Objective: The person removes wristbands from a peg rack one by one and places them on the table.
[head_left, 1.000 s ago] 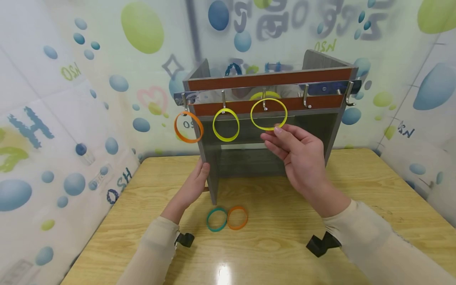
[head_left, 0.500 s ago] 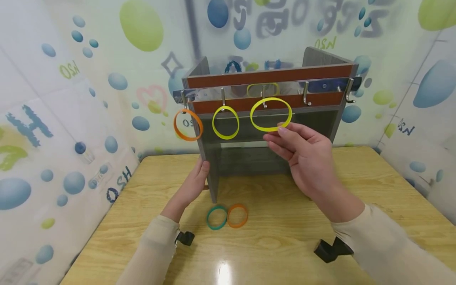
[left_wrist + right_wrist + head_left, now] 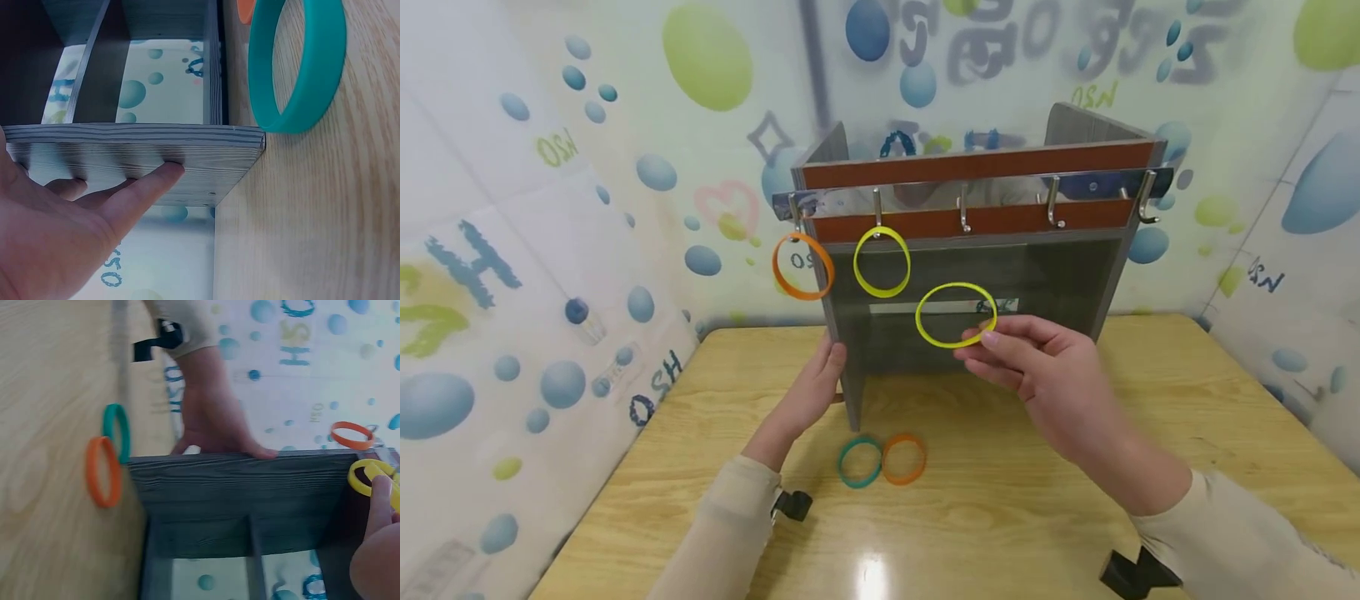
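My right hand (image 3: 1063, 387) pinches a yellow silicone wristband (image 3: 921, 327) between thumb and fingertips, in front of the grey shelf (image 3: 940, 267) and below its middle hook (image 3: 964, 218). My left hand (image 3: 805, 396) rests against the shelf's left side panel; the left wrist view shows its outstretched fingers (image 3: 147, 190) on the board's outer face. An orange wristband (image 3: 801, 296) hangs on the leftmost hook, and another yellow wristband (image 3: 882, 293) on the hook beside it. On the table, a teal wristband (image 3: 842, 467) and a second orange wristband (image 3: 904, 482) sit side by side.
A shiny metal hook rail (image 3: 1000, 193) runs across the shelf's front, against red-brown strips (image 3: 985, 163). Two more hooks stick out at its right end. The shelf stands on a wooden table (image 3: 1000, 517), with bubble-patterned walls (image 3: 610, 275) close behind and to the left.
My right hand has drawn down and slightly right, bringing the yellow wristband from in front of the middle hook to well below it. The left hand keeps its place on the shelf.
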Tool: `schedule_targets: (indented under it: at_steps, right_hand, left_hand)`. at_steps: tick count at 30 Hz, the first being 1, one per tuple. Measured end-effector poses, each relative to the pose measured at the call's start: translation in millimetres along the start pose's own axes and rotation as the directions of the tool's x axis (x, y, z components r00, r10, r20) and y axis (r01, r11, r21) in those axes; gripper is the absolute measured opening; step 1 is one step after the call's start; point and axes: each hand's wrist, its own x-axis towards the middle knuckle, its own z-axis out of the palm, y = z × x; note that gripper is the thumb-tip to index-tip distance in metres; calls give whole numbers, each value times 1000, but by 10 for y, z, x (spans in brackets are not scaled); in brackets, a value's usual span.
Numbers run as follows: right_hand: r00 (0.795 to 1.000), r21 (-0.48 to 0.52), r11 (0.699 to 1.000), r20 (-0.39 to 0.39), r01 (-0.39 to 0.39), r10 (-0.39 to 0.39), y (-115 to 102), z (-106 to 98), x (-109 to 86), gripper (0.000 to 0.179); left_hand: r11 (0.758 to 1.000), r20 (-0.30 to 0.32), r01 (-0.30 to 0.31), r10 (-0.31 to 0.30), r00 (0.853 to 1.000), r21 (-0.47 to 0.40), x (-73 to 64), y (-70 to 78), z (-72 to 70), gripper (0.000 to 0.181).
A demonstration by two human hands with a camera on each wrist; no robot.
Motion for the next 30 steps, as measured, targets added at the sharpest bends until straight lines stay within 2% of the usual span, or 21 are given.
schedule_targets:
  at_steps: [4, 7, 11, 16, 22, 30]
  right_hand:
    - [999, -117, 992, -11, -50, 49, 142, -94, -37, 8]
    - [992, -178, 976, -45, -123, 116, 271, -217, -57, 18]
    - [975, -218, 950, -63, -223, 214, 486, -401, -70, 37]
    - [947, -272, 907, -68, -320, 314, 754, -557, -83, 50]
    - [921, -282, 878, -83, -387, 380, 920, -627, -108, 56]
    - [892, -291, 848, -41, -442, 451, 1039, -658, -158, 54]
  left_hand:
    - [1000, -2, -22, 22, 1000, 10, 1, 22, -5, 61]
    - [1000, 1, -23, 23, 1000, 12, -2, 30, -4, 61]
    - [1000, -1, -10, 10, 1000, 9, -12, 22, 7, 59]
    - [1000, -13, 1, -1, 1000, 10, -23, -16, 15, 59]
    - [1000, -18, 1, -1, 1000, 10, -24, -21, 20, 59]
    - [1000, -20, 9, -8, 1000, 7, -28, 5, 23, 61]
